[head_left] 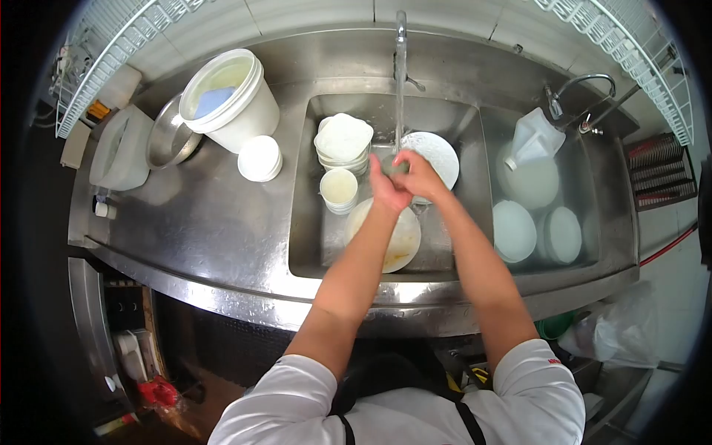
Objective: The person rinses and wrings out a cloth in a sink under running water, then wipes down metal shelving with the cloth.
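My left hand (389, 191) and my right hand (419, 176) meet over the left sink basin, beside the stream falling from the tap (401, 44). Between their curled fingers shows a small greyish round thing (394, 162); its kind is not clear. Behind my right hand lies a wet white plate (439, 152). A stained, light-coloured plate (404, 241) rests below my wrists, partly covered by my left forearm. Left of my hands stand a stack of white square bowls (345, 137) and a stack of small round cups (339, 187).
The right basin (586, 185) holds water, a white jug (537, 137) and several round white dishes (514, 231). On the left counter stand a white bucket (259, 104) with a blue sponge (213, 102), small white bowls (259, 159), a metal bowl (167, 141) and a plastic container (122, 152). Wire racks (615, 37) hang above.
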The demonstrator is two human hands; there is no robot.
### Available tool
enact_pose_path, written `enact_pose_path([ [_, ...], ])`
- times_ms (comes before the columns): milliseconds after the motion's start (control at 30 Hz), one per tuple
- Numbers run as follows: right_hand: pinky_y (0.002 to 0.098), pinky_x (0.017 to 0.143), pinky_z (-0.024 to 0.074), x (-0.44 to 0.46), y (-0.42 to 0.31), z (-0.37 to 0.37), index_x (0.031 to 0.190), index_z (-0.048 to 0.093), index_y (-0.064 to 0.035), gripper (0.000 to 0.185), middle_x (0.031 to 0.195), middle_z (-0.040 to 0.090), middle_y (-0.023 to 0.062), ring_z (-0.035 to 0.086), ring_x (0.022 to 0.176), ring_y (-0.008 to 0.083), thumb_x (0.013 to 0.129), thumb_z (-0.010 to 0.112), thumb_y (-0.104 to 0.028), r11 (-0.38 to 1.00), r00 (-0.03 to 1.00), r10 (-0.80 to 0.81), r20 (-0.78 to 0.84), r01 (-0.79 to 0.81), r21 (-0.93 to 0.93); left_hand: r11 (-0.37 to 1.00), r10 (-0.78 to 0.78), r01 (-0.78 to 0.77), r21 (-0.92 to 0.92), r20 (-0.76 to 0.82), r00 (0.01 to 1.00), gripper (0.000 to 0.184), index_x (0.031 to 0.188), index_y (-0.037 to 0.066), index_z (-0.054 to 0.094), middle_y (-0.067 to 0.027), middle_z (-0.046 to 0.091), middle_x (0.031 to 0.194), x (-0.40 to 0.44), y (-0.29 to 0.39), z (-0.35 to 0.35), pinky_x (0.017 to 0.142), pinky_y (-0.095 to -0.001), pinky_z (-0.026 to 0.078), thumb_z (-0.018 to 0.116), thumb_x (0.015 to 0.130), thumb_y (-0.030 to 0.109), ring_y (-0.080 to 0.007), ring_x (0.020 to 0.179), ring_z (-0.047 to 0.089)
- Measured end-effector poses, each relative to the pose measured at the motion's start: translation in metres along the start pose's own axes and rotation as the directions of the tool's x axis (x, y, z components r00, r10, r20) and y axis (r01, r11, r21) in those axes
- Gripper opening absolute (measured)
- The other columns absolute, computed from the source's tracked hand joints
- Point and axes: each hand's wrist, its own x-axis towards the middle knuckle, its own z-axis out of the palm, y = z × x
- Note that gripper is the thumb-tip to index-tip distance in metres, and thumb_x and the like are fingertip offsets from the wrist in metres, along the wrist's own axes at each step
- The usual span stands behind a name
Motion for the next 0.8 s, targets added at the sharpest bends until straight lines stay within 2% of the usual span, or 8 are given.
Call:
enact_pose_path([
  [100, 0.0296, 0.077, 0.0455, 0.017, -0.010, -0.030, 0.102, 0.064, -0.0053, 0.019, 0.096, 0.061, 0.0031, 0.056, 0.083, 0.0123, 0.085, 0.065, -0.012, 0.899, 0.959, 0.215, 0.187, -0.269, 0.345, 1.000, -0.003, 0.006, 0.019, -0.120, 0.993, 0.034, 0.115, 0.005, 0.053, -0.0149, 0.057, 0.112, 0.033, 0.012, -0.030, 0.079, -0.0381, 0.056, 0.051, 0.097, 0.034, -0.0245, 0.096, 0.060],
  [133, 0.0320, 0.084, 0.0457, 0.035, -0.007, -0.030, 0.107, 0.063, -0.0058, 0.021, 0.102, 0.063, 0.0039, 0.058, 0.092, 0.0121, 0.090, 0.060, -0.018, 0.857, 0.961, 0.277, -0.017, -0.239, 0.456, 0.999, 0.013, -0.022, -0.040, -0.229, 0.973, 0.028, 0.111, 0.004, 0.053, -0.0144, 0.057, 0.106, 0.032, 0.008, -0.029, 0.074, -0.0361, 0.057, 0.052, 0.096, 0.028, -0.0239, 0.090, 0.059],
  [267, 0.0390, 0.103, 0.0370, 0.138, 0.005, -0.038, 0.122, 0.057, -0.0062, 0.040, 0.128, 0.053, 0.0124, 0.048, 0.122, 0.0215, 0.098, 0.051, -0.037, 0.075, 0.817, 0.568, -0.102, 0.073, 0.995, 0.976, -0.054, -0.025, -0.219, -0.346, 0.937, 0.031, 0.115, 0.001, 0.047, -0.0145, 0.053, 0.096, 0.018, 0.007, -0.042, 0.064, -0.0277, 0.057, 0.063, 0.091, 0.014, -0.0232, 0.082, 0.057],
  [333, 0.0404, 0.112, 0.0289, 0.159, -0.031, -0.046, 0.133, 0.050, -0.0056, 0.052, 0.145, 0.039, 0.0156, 0.037, 0.134, 0.0245, 0.099, 0.047, -0.045, 0.111, 0.823, 0.515, -0.239, 0.213, 0.971, 0.968, -0.050, -0.034, -0.248, -0.326, 0.944, 0.037, 0.116, 0.000, 0.045, -0.0162, 0.054, 0.097, 0.000, 0.012, -0.038, 0.055, -0.0222, 0.053, 0.067, 0.089, 0.013, -0.0204, 0.074, 0.056],
  [500, 0.0416, 0.118, 0.0206, 0.128, -0.080, -0.034, 0.150, 0.030, -0.0068, 0.067, 0.156, 0.028, 0.0157, 0.026, 0.144, 0.0248, 0.101, 0.039, -0.051, 0.798, 0.969, -0.102, -0.225, 0.215, 0.562, 0.974, -0.049, -0.016, -0.227, -0.278, 0.959, 0.038, 0.114, 0.003, 0.048, -0.0129, 0.055, 0.095, -0.024, 0.030, -0.025, 0.050, -0.0193, 0.047, 0.072, 0.087, 0.016, -0.0165, 0.073, 0.055],
  [667, 0.0443, 0.112, 0.0290, 0.035, -0.042, -0.005, 0.149, 0.029, -0.0096, 0.066, 0.145, 0.041, 0.0233, 0.039, 0.135, 0.0328, 0.100, 0.039, -0.052, 0.366, 0.961, 0.215, -0.175, 0.087, 0.927, 0.829, 0.000, 0.176, -0.531, 0.315, 0.949, 0.027, 0.106, 0.007, 0.054, 0.0002, 0.054, 0.079, -0.059, 0.035, 0.003, 0.051, -0.0198, 0.037, 0.070, 0.088, 0.018, -0.0107, 0.068, 0.049],
  [733, 0.0507, 0.111, 0.0311, 0.005, -0.013, 0.043, 0.146, 0.033, -0.0136, 0.061, 0.144, 0.040, 0.0229, 0.041, 0.134, 0.0346, 0.100, 0.036, -0.054, 0.015, 0.996, 0.013, 0.087, -0.087, 0.996, 0.652, -0.007, 0.364, -0.665, 0.474, 0.880, 0.019, 0.100, 0.010, 0.055, 0.0050, 0.050, 0.071, -0.091, 0.020, 0.050, 0.055, -0.0219, 0.035, 0.067, 0.088, 0.019, -0.0100, 0.065, 0.046],
  [800, 0.0523, 0.107, 0.0365, -0.017, -0.062, 0.083, 0.136, 0.039, -0.0110, 0.053, 0.135, 0.046, 0.0186, 0.049, 0.124, 0.0343, 0.100, 0.039, -0.049, -0.195, 0.996, -0.065, 0.069, -0.080, 0.978, 0.712, 0.095, 0.190, -0.675, 0.362, 0.927, 0.017, 0.089, 0.012, 0.053, 0.0062, 0.047, 0.068, -0.122, -0.007, 0.092, 0.059, -0.0243, 0.035, 0.066, 0.085, 0.022, -0.0106, 0.064, 0.044],
])
